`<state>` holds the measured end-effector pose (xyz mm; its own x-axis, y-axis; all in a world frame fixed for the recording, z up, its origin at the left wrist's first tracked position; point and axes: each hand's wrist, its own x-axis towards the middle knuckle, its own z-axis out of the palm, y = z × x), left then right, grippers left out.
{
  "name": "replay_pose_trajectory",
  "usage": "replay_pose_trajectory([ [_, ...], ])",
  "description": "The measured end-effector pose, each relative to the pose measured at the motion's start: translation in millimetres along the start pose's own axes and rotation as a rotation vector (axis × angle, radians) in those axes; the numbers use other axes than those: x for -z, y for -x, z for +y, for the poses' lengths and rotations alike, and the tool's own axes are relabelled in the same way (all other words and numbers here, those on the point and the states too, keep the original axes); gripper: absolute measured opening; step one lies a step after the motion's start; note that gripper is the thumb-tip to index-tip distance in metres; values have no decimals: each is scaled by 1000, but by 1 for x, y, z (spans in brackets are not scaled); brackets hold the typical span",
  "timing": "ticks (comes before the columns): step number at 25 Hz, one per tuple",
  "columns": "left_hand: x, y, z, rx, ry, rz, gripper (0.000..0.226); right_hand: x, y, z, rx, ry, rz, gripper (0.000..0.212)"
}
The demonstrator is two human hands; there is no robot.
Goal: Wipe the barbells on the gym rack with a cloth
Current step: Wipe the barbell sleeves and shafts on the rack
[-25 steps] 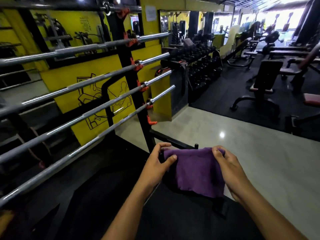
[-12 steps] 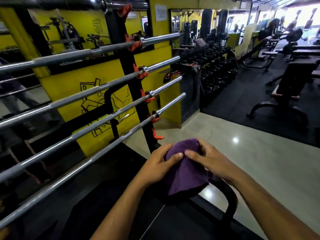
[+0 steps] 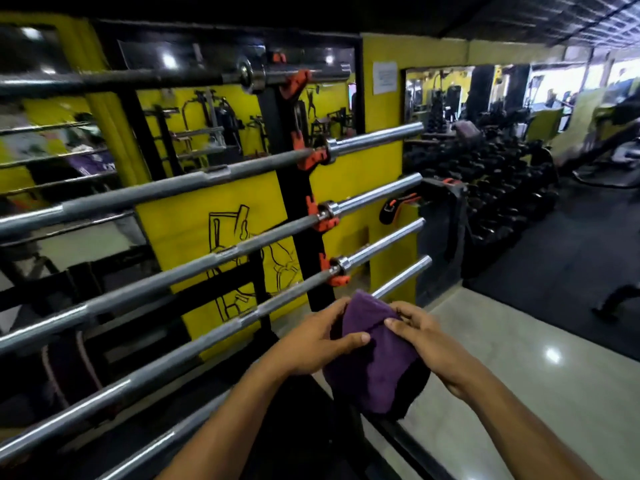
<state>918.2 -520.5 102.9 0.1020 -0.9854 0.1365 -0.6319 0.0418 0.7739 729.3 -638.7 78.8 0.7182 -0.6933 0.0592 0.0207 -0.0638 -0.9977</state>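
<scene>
A purple cloth (image 3: 374, 362) is bunched between both hands at lower centre. My left hand (image 3: 318, 337) grips its left side and my right hand (image 3: 422, 337) pinches its upper right. Several steel barbells (image 3: 194, 268) lie one above another across a black rack upright (image 3: 298, 216) with orange hooks (image 3: 325, 223). Their bare sleeve ends (image 3: 377, 195) stick out to the right. The cloth hangs just in front of the lowest bar's sleeve end (image 3: 405, 275), apart from the bars.
A yellow wall panel with a drawing (image 3: 239, 244) and mirrors stand behind the rack. A dumbbell rack (image 3: 502, 188) lines the wall to the right. Black rubber matting (image 3: 561, 271) and pale tiled floor (image 3: 519, 368) lie to the right, with a black frame rail (image 3: 398, 441) below my hands.
The view has tilted upward and moved closer to the rack. The cloth went from spread flat between both hands to gathered into a bunch, raised near the lowest bar's end.
</scene>
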Motion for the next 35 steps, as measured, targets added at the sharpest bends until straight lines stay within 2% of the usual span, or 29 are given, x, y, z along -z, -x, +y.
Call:
replay_pose_trajectory([
  [3,45,-65,-1,-90,-105,116,38,10,-73,-24,130,-51,13,21],
  [5,76,-105,-2,-180,-168,193,30,7,-111,-22,147,-203,9,51],
  [7,101,-142,-4,-246,-219,230,21,0,-140,-10,61,-459,-8,77],
  [8,111,-158,-5,-262,-261,228,16,-4,-152,-7,34,-558,-6,77],
  [10,127,-188,-5,-275,-345,210,16,-5,-176,-9,53,-616,56,58],
  [12,143,-217,-3,-278,-379,150,29,5,-198,-23,83,-604,177,45],
  [15,158,-258,3,-286,-481,33,59,27,-225,-49,43,-657,337,38],
  [19,186,-312,22,-516,-915,122,57,70,-257,-74,-22,-692,518,19],
  [22,206,-358,39,-499,-1105,117,61,115,-297,-86,-4,-727,622,20],
  [26,221,-424,39,-309,-1179,-70,80,169,-367,-94,124,-711,716,20],
  [29,223,-462,37,-199,-1167,-99,84,206,-425,-99,269,-663,739,11],
  [30,225,-471,34,-181,-1142,-91,81,219,-448,-103,296,-621,757,13],
  [33,225,-484,22,-190,-1167,-86,71,249,-505,-114,356,-437,800,43],
  [35,225,-485,16,-211,-1200,-88,69,260,-532,-118,413,-360,863,41],
])
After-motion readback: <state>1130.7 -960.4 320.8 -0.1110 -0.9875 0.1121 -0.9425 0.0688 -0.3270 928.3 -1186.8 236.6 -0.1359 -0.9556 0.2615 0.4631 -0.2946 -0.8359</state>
